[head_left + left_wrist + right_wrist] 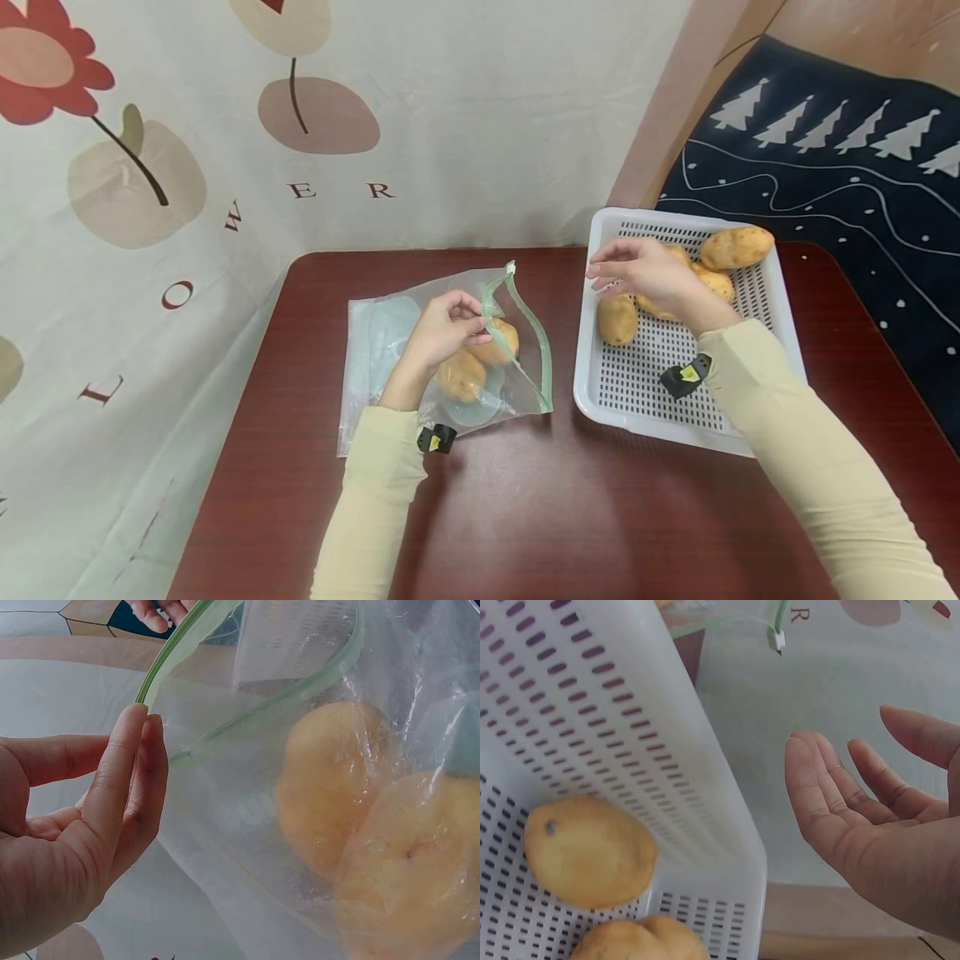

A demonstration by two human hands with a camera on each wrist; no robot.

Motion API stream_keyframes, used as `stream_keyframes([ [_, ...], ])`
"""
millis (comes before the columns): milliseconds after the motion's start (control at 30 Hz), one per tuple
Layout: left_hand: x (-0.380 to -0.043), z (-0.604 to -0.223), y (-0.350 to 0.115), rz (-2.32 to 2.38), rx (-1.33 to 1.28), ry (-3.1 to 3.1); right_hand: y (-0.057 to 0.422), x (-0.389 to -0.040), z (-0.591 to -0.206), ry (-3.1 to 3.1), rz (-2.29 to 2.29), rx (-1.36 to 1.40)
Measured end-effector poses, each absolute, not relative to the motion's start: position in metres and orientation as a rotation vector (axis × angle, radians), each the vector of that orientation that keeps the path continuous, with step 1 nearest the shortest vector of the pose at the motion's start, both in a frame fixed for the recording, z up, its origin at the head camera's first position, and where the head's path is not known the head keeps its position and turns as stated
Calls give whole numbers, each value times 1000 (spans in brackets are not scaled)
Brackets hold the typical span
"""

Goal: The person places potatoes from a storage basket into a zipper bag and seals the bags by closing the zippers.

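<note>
So I've got the left-hand grip [447,327] pinching the green zip strip [546,375] of a clear plastic bag [386,333], fingertips and thumb together on the edge. The right-hand grip [648,271] is empty: fingers loosely bent, thumb well away from them. On my head view it's over the left part of the white basket [637,375], but the right wrist view has it apart from the rim and the potatoes.

The bag lies on the left side of the dark red bench [517,492], basket on the right. Its mouth gapes toward the basket, both green edges apart, with the white slider [511,267] at the far end. I can see two yellowish-brown potatoes [461,377] inside, side by side, a bit hazy through shiny, wrinkled plastic.

More potatoes sit in the basket: one rounded one [617,321] near the left wall, a longer one [737,247] in the far right corner, others partly hidden under my right arm's hand.
</note>
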State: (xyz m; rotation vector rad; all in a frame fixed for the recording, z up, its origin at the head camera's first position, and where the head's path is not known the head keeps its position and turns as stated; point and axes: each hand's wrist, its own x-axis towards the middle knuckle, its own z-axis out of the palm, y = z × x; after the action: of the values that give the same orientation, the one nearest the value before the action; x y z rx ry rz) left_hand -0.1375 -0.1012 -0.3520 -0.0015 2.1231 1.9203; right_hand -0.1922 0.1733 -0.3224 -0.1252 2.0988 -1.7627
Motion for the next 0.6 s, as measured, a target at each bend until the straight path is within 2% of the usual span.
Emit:
stream_keyframes([
  [600, -138, -354, -100, 1922, -9, 2113, 213, -194, -334, 2197, -1696, -28],
])
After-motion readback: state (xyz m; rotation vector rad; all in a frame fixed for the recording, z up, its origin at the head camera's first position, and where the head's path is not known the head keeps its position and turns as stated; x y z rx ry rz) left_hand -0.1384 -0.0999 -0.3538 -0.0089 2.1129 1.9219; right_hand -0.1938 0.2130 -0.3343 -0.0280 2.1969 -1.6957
